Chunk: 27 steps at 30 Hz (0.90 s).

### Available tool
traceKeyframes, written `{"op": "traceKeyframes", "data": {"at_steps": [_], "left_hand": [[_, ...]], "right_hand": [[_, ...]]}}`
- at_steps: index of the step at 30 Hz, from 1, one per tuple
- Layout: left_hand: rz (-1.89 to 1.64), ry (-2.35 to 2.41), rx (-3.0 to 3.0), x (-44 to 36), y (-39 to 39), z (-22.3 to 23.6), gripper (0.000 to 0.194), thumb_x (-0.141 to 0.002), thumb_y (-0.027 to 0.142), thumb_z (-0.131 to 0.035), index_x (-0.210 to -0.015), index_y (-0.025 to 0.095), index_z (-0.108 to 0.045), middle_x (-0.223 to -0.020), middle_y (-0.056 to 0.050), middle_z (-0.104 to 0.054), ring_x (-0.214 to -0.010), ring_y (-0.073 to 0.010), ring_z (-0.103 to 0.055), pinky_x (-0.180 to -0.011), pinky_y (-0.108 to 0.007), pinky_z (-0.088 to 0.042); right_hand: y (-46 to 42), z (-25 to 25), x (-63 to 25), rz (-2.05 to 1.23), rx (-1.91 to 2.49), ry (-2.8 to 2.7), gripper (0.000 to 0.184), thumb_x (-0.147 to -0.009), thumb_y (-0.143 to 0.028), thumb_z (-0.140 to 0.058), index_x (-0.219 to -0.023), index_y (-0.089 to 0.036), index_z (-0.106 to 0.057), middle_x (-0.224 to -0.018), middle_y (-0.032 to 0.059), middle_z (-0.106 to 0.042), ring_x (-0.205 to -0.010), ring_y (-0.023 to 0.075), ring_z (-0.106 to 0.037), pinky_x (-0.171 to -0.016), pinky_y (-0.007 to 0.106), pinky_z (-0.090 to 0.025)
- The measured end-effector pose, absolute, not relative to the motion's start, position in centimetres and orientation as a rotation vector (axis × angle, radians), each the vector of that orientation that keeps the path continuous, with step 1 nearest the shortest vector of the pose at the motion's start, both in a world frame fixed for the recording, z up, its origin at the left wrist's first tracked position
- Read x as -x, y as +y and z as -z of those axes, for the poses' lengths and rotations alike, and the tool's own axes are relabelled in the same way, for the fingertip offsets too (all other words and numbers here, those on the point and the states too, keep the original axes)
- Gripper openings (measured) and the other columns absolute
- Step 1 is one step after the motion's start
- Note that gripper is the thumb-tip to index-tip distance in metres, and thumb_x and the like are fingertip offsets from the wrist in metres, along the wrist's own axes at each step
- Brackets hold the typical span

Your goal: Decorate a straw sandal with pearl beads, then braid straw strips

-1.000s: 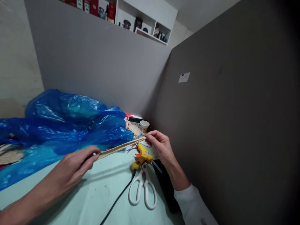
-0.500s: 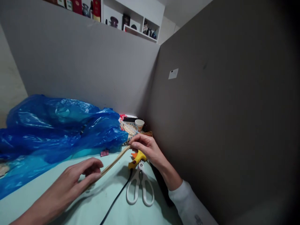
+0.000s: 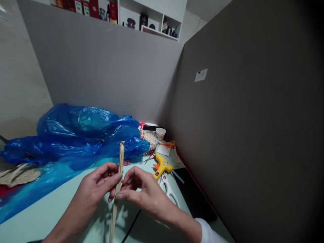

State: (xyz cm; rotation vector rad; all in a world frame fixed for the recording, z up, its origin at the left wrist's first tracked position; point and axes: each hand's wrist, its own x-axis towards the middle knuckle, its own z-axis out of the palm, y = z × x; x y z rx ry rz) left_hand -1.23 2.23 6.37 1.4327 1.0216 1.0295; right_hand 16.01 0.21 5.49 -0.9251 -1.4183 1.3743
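Note:
A long tan raffia-like strip stands nearly upright over the table, its folded or twisted top end pointing away from me. My left hand is closed on its upper part, thumb in front. Just below, my right hand pinches the same strip between thumb and fingers. The lower length runs down out of view. To the right of my hands lie a yellow hot glue gun and white-handled scissors, partly hidden by my right forearm.
A crumpled blue plastic bag spreads over the back left. Behind the glue gun are a woven basket, a paper cup and small red-handled snips. A flat black item lies along the right partition.
The strip went from slanting between my separated hands to nearly upright. My hands came together on it, the right one moving left and down. The view turned slightly left.

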Motion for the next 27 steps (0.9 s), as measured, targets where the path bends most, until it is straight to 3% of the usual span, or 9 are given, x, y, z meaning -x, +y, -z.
{"op": "traceKeyframes", "data": {"at_steps": [4,10,16,27], "left_hand": [[-1.060,1.046,-1.405,1.2,2.3,-6.8,0.041,-0.073,0.058,-0.077,-0.088,0.022,-0.065,-0.076,0.003,-0.064,-0.067,-0.0154,-0.056,-0.061,-0.025,-0.048],[-1.062,1.007,-1.398,1.3,2.3,-6.4,0.030,-0.080,0.050,-0.075,-0.092,0.023,-0.069,-0.078,0.003,-0.064,-0.076,-0.0177,-0.061,-0.066,-0.025,-0.048],[-0.983,0.952,-1.436,1.4,2.6,-6.0,0.030,-0.072,0.047,-0.082,-0.086,0.022,-0.072,-0.080,0.001,-0.070,-0.084,-0.0219,-0.065,-0.074,-0.027,-0.051],[-0.890,1.011,-1.396,2.0,2.8,-6.9,0.037,-0.074,0.046,-0.080,-0.102,0.024,-0.072,-0.091,-0.001,-0.074,-0.090,-0.0224,-0.066,-0.081,-0.029,-0.049]], "right_hand": [[-0.1,-5.3,-15.6,-1.345,0.904,-1.379,0.040,-0.070,-0.047,-0.086,-0.082,-0.018,-0.062,-0.081,0.0017,-0.066,-0.077,0.0160,-0.061,-0.073,0.028,-0.047],[0.0,-5.3,-15.7,-1.356,0.947,-1.358,0.044,-0.066,-0.049,-0.088,-0.082,-0.018,-0.063,-0.078,0.0018,-0.066,-0.077,0.0174,-0.062,-0.073,0.029,-0.048],[0.0,-5.7,-15.6,-1.525,0.884,-1.217,0.044,-0.059,-0.045,-0.092,-0.077,-0.016,-0.064,-0.072,0.0009,-0.068,-0.071,0.0158,-0.064,-0.073,0.028,-0.047],[0.4,-6.4,-16.6,-1.504,0.987,-1.198,0.035,-0.062,-0.038,-0.089,-0.079,-0.014,-0.068,-0.062,-0.0050,-0.057,-0.058,0.0076,-0.044,-0.057,0.023,-0.033]]}}
